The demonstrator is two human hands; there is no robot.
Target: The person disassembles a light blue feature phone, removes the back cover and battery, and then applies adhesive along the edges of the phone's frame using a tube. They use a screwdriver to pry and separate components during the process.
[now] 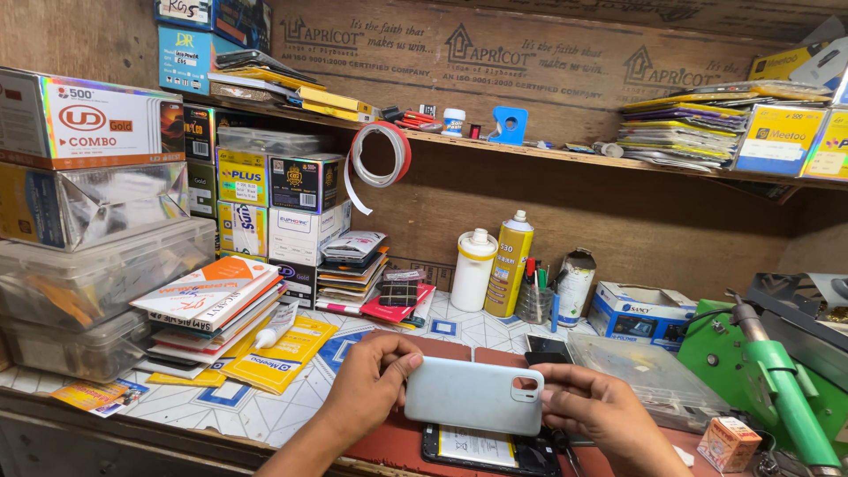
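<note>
Your left hand (371,375) and right hand (594,408) each pinch an end of the pale phone back cover (474,395), fingers closed on it, above the opened phone (491,450); a loose pinch could drop it there.

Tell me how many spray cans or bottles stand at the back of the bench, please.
2: a white bottle and, right beside it, a taller yellow spray can, both upright against the wooden back wall. Others may be hidden behind clutter.

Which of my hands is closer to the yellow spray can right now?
Right, by a small margin. The spray can stands at the back of the bench; the right hand is below it and slightly right, while the left hand is below and farther left. Both grip the phone cover.
</note>
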